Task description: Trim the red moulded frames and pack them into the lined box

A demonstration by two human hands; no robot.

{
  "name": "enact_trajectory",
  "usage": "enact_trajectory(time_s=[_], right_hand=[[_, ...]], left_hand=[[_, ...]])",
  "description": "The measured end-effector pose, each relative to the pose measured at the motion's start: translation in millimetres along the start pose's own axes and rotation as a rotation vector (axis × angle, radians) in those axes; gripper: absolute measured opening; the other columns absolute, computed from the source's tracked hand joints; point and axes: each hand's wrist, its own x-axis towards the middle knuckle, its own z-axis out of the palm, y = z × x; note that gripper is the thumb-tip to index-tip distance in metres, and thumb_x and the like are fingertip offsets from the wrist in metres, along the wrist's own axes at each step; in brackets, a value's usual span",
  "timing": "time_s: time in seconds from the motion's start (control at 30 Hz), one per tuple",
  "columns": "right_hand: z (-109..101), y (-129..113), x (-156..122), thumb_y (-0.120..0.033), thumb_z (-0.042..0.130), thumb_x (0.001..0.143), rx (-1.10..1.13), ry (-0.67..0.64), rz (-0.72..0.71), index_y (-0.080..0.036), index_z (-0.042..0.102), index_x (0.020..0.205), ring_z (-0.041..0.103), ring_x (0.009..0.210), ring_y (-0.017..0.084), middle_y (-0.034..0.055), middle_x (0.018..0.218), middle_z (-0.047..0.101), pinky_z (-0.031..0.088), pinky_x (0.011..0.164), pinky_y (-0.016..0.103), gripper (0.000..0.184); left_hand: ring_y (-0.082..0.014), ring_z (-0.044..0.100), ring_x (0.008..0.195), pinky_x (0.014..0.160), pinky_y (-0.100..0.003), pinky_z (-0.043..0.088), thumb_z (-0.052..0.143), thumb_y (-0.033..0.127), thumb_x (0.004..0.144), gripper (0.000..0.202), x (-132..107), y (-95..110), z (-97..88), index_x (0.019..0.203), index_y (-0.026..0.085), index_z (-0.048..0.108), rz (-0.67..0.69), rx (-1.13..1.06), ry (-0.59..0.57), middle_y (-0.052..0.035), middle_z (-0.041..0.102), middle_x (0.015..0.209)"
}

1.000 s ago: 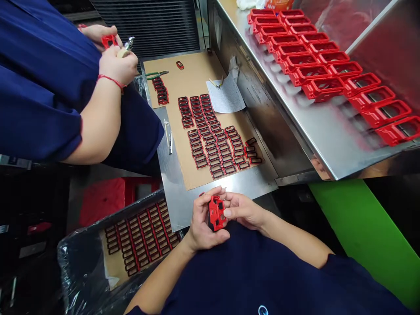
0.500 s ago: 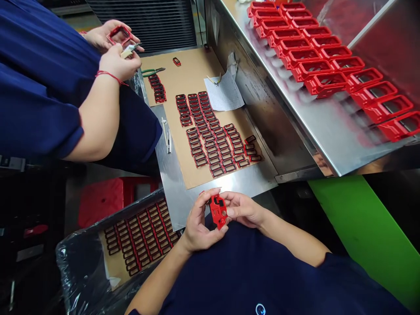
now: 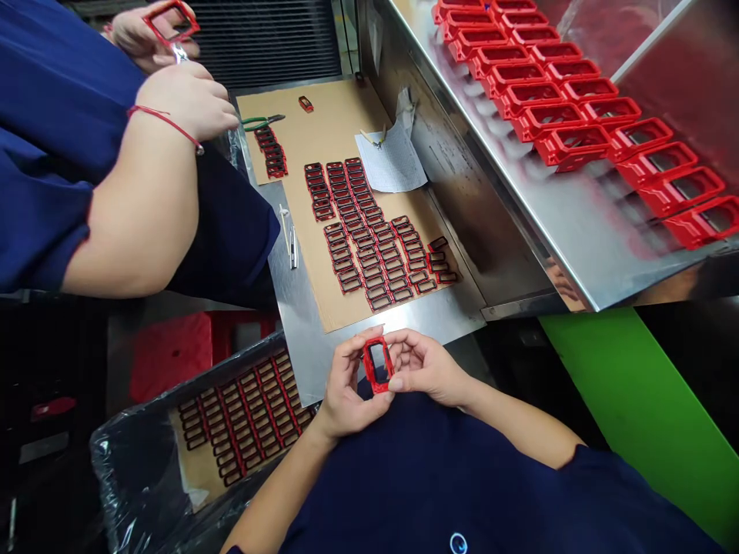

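A small red frame-shaped part (image 3: pixel 368 368) with a black inner rim is held up between my two hands, its open window facing me. My left hand (image 3: pixel 349 388) grips it by the left side and the ends, thumb at the bottom, fingers at the top. On its right side my right hand (image 3: pixel 424 368) pinches the lower corner with the thumb, the other fingers curled behind. Just beyond my hands, rows of similar red and black frames (image 3: pixel 378 269) lie on a cardboard sheet (image 3: pixel 340 317) on the metal table.
At left a co-worker's hands (image 3: pixel 182 100) hold another red frame (image 3: pixel 151 21) and a tool. Green-handled pliers (image 3: pixel 254 123), a paper sheet (image 3: pixel 398 165) and a knife (image 3: pixel 293 248) lie on the table. Larger red housings (image 3: pixel 571 142) line the metal shelf; a plastic-lined bin (image 3: pixel 132 431) holds more frames.
The red part has been turned in my hands, from its solid, detailed side to its open window. The co-worker's hands have moved left, with their frame raised.
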Motion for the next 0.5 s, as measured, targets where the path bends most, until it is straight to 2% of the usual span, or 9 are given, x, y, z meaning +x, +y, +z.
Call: enact_trajectory(time_s=[0.13,0.37,0.5], right_hand=[[7,-7,-5,-0.029,0.09,0.068,-0.192,0.06,-0.066,-0.019,0.06,0.12,0.059,0.078,0.011,-0.0005,0.089,0.06,0.051,0.071,0.022,0.06],[9,-16,-9,-0.031,0.081,0.078,-0.582,0.036,-0.226,-0.021,0.056,0.135,0.06,0.076,0.014,0.0007,0.089,0.064,0.054,0.074,0.028,0.062],[7,-17,-8,-0.034,0.079,0.081,-0.674,0.043,-0.292,-0.02,0.057,0.133,0.059,0.074,0.014,0.0007,0.086,0.064,0.054,0.073,0.028,0.058]], left_hand=[[-0.0294,0.05,0.138,0.112,-0.05,0.046,0.078,0.023,0.078,0.074,0,-6,-0.6,0.141,0.026,0.039,-0.009,0.031,0.007,-0.0178,0.054,0.143],[-0.0294,0.055,0.132,0.109,-0.045,0.049,0.083,0.036,0.075,0.076,3,-12,-1.3,0.138,0.024,0.043,-0.002,0.106,0.037,-0.0179,0.057,0.14],[-0.0293,0.057,0.13,0.107,-0.045,0.051,0.083,0.037,0.074,0.079,3,-12,-2.1,0.139,0.024,0.041,-0.025,0.152,0.02,-0.0178,0.057,0.139]])
